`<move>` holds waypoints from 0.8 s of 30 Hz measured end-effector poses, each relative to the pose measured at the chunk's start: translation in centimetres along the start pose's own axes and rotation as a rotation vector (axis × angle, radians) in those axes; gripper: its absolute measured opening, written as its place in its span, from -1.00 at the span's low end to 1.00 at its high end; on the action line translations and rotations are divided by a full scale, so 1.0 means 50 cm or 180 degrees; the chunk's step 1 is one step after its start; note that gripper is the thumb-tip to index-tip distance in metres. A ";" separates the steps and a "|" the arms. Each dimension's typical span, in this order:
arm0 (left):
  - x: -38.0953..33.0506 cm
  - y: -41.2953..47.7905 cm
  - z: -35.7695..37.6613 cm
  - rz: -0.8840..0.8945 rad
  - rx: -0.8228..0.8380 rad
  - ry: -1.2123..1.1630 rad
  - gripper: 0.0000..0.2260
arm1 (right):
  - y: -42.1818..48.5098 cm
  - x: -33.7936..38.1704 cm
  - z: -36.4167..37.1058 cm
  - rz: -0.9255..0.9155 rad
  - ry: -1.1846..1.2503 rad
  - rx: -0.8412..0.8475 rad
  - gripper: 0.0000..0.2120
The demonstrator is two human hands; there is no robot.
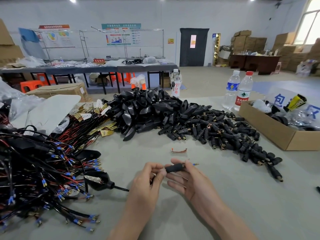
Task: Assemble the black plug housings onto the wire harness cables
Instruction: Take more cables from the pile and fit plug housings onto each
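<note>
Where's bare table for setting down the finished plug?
Free: around the copper clip, between harness pile and small plug pile; also the near right table beside the right hand. Crowded: left side, back shell heap, cardboard box.

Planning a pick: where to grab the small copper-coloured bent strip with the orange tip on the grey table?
Pinch the small copper-coloured bent strip across its straight middle span, from above: it lies flat and alone on the grey table, and its bent ends would probably slip.

Cable (122,188): passes out of sight behind the left hand (147,181).
Plug housing (174,168): right end covered by the right hand (188,179).
Cardboard box (270,130): cut by the right edge.
Wall posters (121,34): print unreadable.
</note>
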State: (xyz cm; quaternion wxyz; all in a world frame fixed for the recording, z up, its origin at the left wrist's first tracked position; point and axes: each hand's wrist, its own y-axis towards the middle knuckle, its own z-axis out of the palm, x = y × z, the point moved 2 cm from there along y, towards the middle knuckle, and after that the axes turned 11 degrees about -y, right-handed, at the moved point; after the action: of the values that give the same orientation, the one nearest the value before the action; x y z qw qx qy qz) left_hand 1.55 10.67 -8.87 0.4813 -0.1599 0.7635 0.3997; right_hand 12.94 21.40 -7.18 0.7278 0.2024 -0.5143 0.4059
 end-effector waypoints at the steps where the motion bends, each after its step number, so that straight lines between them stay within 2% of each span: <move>1: 0.001 0.000 0.000 -0.0005 0.0032 0.0005 -0.89 | 0.001 0.001 -0.002 0.0002 -0.0070 -0.0001 -0.62; 7: -0.006 -0.010 -0.003 0.0206 0.0523 0.0552 -0.80 | 0.005 0.009 -0.017 -0.0094 -0.0306 -0.0203 -0.61; 9: -0.004 -0.008 -0.010 0.0163 0.0628 0.0660 -0.86 | 0.007 0.014 -0.024 -0.0159 -0.0326 -0.0321 -0.61; 12: -0.007 -0.003 -0.018 0.0289 0.0580 0.0901 -0.99 | 0.008 0.016 -0.034 -0.0254 -0.0463 -0.0514 -0.62; 18: -0.025 0.000 -0.027 0.0559 0.0275 0.1468 -0.87 | 0.005 0.019 -0.042 -0.0475 -0.0698 -0.0831 -0.67; 24: -0.020 0.003 -0.029 0.0481 0.0277 0.1518 -0.83 | 0.001 0.032 -0.046 -0.0710 -0.0756 -0.1154 -0.75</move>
State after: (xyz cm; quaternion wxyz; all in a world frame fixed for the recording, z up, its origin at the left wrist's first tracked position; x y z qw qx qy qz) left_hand 1.05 9.51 -7.60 0.2628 -0.1713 0.8817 0.3524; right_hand 14.48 23.68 -6.63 0.7270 0.1703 -0.6352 0.1975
